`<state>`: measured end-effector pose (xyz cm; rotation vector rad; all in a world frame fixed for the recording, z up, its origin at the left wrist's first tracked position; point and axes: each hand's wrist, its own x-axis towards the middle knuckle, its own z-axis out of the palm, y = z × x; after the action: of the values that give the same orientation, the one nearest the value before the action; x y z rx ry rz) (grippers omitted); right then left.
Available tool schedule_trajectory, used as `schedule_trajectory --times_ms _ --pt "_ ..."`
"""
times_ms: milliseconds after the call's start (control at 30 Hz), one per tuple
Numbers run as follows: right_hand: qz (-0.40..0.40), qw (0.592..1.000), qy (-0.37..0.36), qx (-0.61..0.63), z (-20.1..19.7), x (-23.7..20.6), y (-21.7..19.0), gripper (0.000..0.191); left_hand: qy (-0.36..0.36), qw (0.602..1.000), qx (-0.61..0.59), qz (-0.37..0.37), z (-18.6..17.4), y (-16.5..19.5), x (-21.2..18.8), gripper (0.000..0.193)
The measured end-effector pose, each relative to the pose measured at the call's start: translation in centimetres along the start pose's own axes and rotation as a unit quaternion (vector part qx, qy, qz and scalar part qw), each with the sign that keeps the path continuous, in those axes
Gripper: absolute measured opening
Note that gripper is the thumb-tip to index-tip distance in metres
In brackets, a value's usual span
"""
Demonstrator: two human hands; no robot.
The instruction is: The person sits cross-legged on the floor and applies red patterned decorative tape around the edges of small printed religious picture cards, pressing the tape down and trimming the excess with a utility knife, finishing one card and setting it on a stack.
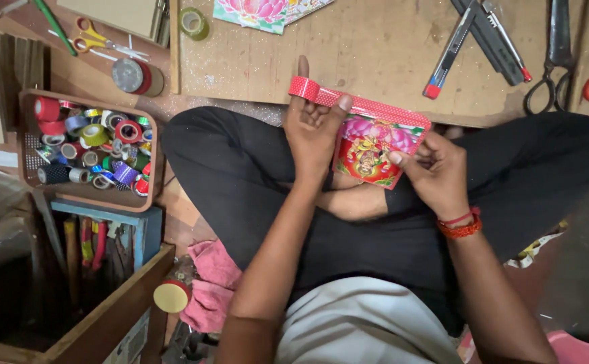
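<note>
1. White cloth (365,323) over the person's lap fills the bottom edge, with black trousers (240,175) on crossed legs above it.
2. Left hand (314,128) is curled, forefinger straight up, thumb pressing a red dotted tape (348,102) at the picture card's top edge; the tape's free end loops past the finger.
3. Right hand (436,172), with a red thread (461,226) at the wrist, is closed in a pinch on the right side of the picture card (368,152).
4. Picture card sits over the lap between both hands, just below the near edge of the wooden board (375,54); the tape runs along its top edge to the right corner.
5. Board middle is bare; pens (449,50) and black scissors (553,61) lie toward its right end, well apart from the hands.
6. Left of the knee, a tray (25,145) of tape rolls stands near; a pink rag (213,283) lies below it beside a wooden box (106,317).
</note>
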<state>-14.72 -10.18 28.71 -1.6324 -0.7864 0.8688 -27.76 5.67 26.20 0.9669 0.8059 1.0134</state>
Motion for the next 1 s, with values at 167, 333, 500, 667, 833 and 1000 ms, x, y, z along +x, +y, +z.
schedule_trajectory --times_ms 167,333,500,667,833,1000 --pt "0.003 1.000 -0.003 -0.007 0.0 -0.1 -0.3 0.035 -0.003 1.000 -0.020 -0.004 0.0 0.2 -0.4 0.086" --pt "0.007 1.000 -0.002 -0.016 -0.1 -0.3 -0.5 0.035 -0.013 1.000 -0.023 0.004 -0.1 0.5 -0.7 0.086" --pt "0.007 1.000 -0.005 -0.010 -0.3 -0.4 -0.2 0.033 -0.007 1.000 -0.022 0.009 0.2 0.4 -0.7 0.086" --pt "0.009 1.000 -0.005 -0.005 -0.7 -0.3 -0.6 0.031 0.007 0.999 -0.022 0.033 0.8 -0.4 -1.1 0.085" --pt "0.059 0.996 0.066 0.020 -3.8 1.8 -3.8 0.031 -0.006 0.995 -0.084 0.053 1.9 -1.5 -1.0 0.089" --pt "0.102 0.966 -0.146 -0.189 -7.0 6.8 -6.7 0.027 -0.042 0.983 -0.170 0.047 3.0 -1.9 -1.0 0.093"
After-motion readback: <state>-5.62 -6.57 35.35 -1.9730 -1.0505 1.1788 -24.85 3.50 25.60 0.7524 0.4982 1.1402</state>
